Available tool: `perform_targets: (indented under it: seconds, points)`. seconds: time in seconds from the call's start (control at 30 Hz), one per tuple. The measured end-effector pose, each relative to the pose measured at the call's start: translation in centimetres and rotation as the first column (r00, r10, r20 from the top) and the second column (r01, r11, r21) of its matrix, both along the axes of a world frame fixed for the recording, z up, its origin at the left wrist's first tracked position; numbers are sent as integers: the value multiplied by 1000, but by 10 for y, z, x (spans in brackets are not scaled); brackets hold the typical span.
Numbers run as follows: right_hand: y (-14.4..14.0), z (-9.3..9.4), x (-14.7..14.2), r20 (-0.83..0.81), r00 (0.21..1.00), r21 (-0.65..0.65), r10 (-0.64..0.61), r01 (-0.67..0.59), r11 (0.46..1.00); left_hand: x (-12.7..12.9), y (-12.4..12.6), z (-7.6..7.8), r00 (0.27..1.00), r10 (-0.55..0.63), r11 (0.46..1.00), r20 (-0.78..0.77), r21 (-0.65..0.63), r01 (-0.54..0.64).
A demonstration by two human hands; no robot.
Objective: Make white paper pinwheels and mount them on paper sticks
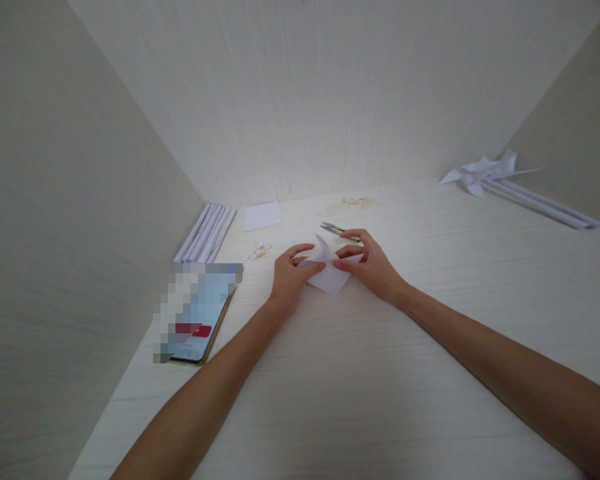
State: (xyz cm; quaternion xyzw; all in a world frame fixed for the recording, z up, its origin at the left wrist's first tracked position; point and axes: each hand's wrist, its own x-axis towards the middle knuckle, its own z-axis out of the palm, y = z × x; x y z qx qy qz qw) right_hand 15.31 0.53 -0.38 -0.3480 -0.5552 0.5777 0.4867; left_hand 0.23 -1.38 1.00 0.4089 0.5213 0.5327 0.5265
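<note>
white paper square is lying mid-desk; left hand and right hand are pinching its raised corner, fingers closed on it. snips are lying just beyond.

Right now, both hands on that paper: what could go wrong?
1. The snips lie just behind the right hand, blades open; the fingers could brush them.
2. The left hand and right hand pinch the paper at a raised flap only; it might slip or crease off-line.
3. The phone sits near the left forearm; a sweep back could knock it.
</note>
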Motion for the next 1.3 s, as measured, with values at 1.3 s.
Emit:
perform_targets:
  seconds: [1.3]
  points:
    - [-4, 9, -7, 276, 944, 144, -179, 144, 979, 10, -4, -1, 993, 104, 993, 57, 48, -107]
